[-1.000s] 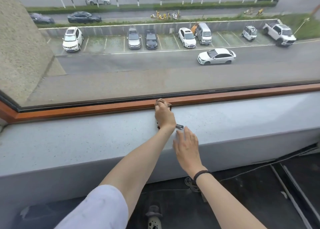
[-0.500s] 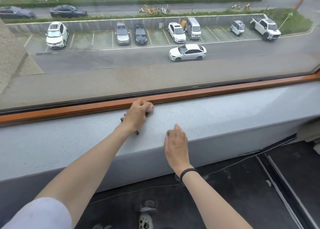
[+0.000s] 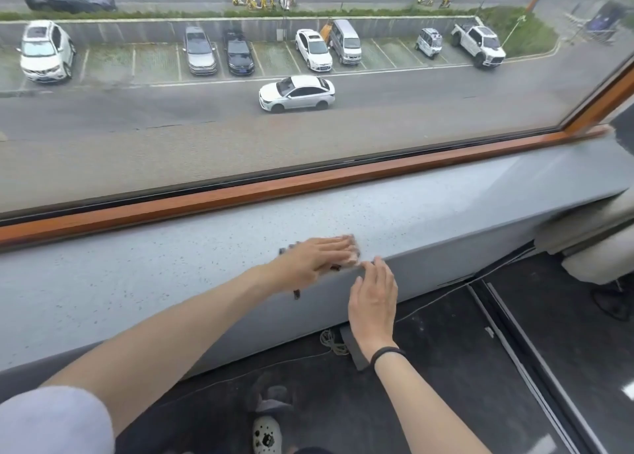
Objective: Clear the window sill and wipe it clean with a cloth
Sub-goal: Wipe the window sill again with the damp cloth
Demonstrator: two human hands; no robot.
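**Cloth under flat left hand, near front edge of sill**

Left hand (image 3: 319, 259): palm down, fingers straight and close together, pressing the cloth (image 3: 353, 247) flat onto the window sill (image 3: 154, 282). No pinch, no curl.

Cloth: mostly hidden under the hand. The part showing past the fingertips is pinkish, soft and blurred. Dark bits stick out from under the palm and wrist; cannot tell whether they belong to the cloth. It lies on the sill top, close to the front edge.

Right hand (image 3: 374, 302): fingers straight, slightly spread, laid against the sill's upright front face. Fingertips (image 3: 377, 264) reach the top edge, just beside the cloth. Holds nothing. Black band (image 3: 387, 352) round the wrist.

Sill: long flat slab, pale grey, smooth, stone-like, scattered with dark speckles; squared front edge.

Wooden frame (image 3: 240, 192): orange-brown, straight, smooth, running along the sill's back edge; a black strip sits between it and the glass (image 3: 137, 151).

Through the glass: parked cars (image 3: 312, 50) in marked bays and a white car (image 3: 296, 93) on the road.

Below the sill: dark floor (image 3: 446, 385), thin cable (image 3: 446, 294), white patterned shoe (image 3: 267, 434). White sleeve (image 3: 51, 419) on the left upper arm.
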